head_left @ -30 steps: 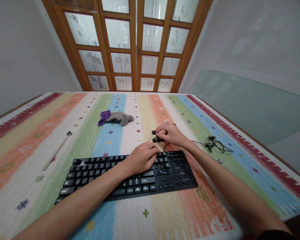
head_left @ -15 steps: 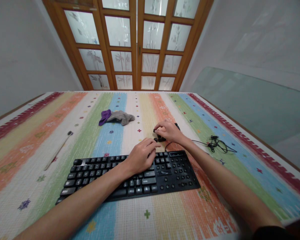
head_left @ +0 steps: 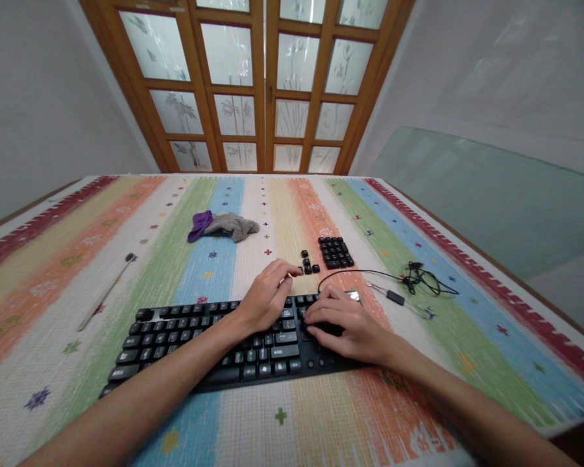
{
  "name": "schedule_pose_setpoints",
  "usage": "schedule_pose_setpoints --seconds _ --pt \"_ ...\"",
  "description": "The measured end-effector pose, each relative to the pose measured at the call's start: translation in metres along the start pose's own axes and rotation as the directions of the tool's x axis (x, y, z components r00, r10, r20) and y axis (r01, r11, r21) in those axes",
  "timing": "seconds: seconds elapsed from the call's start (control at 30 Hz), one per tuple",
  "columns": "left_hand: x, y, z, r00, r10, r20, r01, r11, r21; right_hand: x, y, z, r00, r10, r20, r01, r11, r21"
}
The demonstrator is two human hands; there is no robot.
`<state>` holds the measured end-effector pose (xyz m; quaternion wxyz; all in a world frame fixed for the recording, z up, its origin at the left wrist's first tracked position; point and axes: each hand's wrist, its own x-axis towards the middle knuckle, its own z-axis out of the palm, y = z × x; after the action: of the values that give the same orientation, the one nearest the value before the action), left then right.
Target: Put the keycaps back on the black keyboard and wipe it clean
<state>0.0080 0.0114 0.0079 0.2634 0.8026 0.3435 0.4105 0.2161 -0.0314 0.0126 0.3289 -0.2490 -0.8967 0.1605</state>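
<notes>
While most keys sit in the keyboard point(head_left: 199, 334), loose keycaps point(head_left: 335, 251) lie beyond it — left hand point(head_left: 265, 298) and right hand point(head_left: 343, 324) rest on it, fingers curled together — grip hidden.

The keyboard point(head_left: 185, 331) and loose keycaps point(head_left: 335, 251) are made of matt black plastic. The tablecloth point(head_left: 53, 324) is coarsely woven and rough. The rag point(head_left: 231, 225) is soft cloth. The door point(head_left: 265, 78) is framed in varnished wood and glazed with frosted glass.

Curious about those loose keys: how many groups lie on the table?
2: a small cluster beyond the left hand, a neat block right of it. More may be hidden.
</notes>
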Motion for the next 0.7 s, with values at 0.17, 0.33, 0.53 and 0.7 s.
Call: schedule_pose_setpoints --seconds 0.17,0.33,0.53,0.7 --pt "0.0003 -0.0011 -0.0002 0.996 -0.012 0.087 0.014 1.000 -0.024 -0.0010 0.0028 0.0027 0.998 -0.062 0.006 0.062 0.995 -0.075" --pt "0.0004 -0.0020 -0.0004 0.988 -0.022 0.156 0.029 0.998 -0.048 -0.0028 0.0008 0.0021 0.992 -0.123 -0.014 0.120 0.984 -0.133" --pt "0.0014 -0.0007 -0.0044 0.975 -0.010 0.221 0.026 0.997 -0.069 -0.0026 0.0017 0.0031 0.990 -0.140 -0.014 0.135 0.975 -0.177" --pt "0.0021 -0.0001 -0.0049 0.974 -0.002 0.226 0.019 0.997 -0.074 -0.0028 0.0019 0.0033 0.990 -0.143 -0.007 0.139 0.970 -0.199"
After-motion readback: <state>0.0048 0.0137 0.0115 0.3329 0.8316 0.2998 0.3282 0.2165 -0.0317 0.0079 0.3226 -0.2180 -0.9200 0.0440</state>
